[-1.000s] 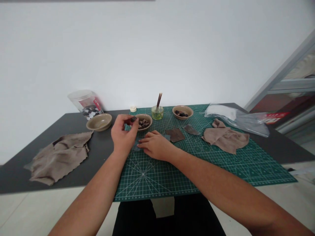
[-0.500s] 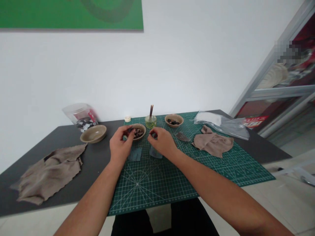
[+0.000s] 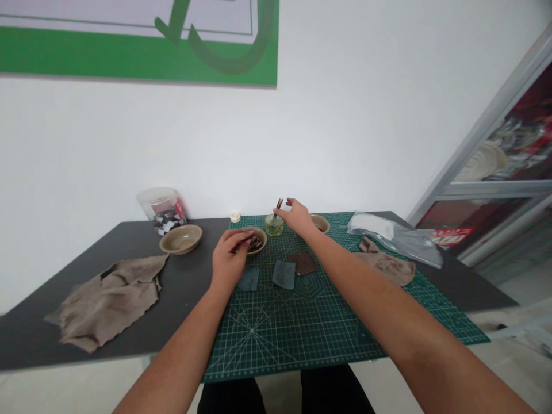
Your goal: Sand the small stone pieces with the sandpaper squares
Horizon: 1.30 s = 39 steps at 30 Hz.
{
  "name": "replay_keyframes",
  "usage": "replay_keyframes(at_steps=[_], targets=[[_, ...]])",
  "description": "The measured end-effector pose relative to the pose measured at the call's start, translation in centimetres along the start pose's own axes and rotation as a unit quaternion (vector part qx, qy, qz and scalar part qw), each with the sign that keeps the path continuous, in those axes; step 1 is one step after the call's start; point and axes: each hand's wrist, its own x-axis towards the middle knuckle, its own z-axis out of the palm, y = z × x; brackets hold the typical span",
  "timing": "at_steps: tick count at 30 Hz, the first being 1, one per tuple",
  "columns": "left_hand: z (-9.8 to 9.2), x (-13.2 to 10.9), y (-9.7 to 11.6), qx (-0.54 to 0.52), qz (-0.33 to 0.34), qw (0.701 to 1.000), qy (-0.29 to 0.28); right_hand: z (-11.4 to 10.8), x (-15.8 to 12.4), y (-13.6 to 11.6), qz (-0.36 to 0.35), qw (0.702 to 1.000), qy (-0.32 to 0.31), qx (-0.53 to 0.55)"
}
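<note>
My left hand (image 3: 230,254) is closed at the near left side of a small tan bowl (image 3: 263,245) that holds dark brown pieces. Its fingertips pinch a small dark piece, partly hidden by the fingers. Behind that bowl stands a squat glass jar (image 3: 274,227) of yellow-green liquid, with thin dark sticks (image 3: 278,203) rising out of it. My right hand (image 3: 299,218) is over the jar's right side, thumb and forefinger apart beside the sticks. Two blue-grey squares (image 3: 283,275) and a brown square (image 3: 304,263) lie flat on the green cutting mat (image 3: 297,333).
Behind my right wrist sits another tan bowl (image 3: 323,223), partly covered. A brown cloth (image 3: 390,269) and a clear plastic bag (image 3: 405,241) lie at right. Leftward are a tan bowl (image 3: 181,239), a clear tub (image 3: 163,211), a larger brown cloth (image 3: 112,299) and a white cap (image 3: 235,217).
My right hand has moved up and away from me, from beside the near bowl to the sticks in the jar, its fingers spreading. My left hand stays at the bowl. The view has shifted.
</note>
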Motion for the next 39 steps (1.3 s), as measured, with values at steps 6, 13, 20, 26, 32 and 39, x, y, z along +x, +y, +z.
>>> replay_keyframes(at_steps=[6,13,20,26,32,39], targets=[[0.0,0.0,0.2,-0.025,-0.011,1.0,0.002,1.1,1.7,0.0,-0.043,0.997,-0.056,-0.038],[0.4,-0.2,-0.3,-0.081,-0.071,0.994,0.014,0.0,1.3,-0.7,-0.102,0.989,0.013,-0.102],[0.5,-0.1,-0.7,-0.114,-0.061,0.992,0.0,-0.1,2.0,-1.0,-0.121,0.972,-0.05,-0.193],[0.7,-0.2,-0.9,-0.064,-0.045,0.996,-0.043,0.5,1.7,-1.0,-0.118,0.978,0.002,-0.17],[0.8,-0.3,-1.2,-0.097,-0.093,0.99,-0.04,-1.0,1.1,-0.8,-0.099,0.994,0.039,-0.033],[1.2,-0.3,-0.2,-0.162,-0.138,0.977,-0.004,-2.8,-3.9,0.8,-0.01,0.908,0.082,0.41]])
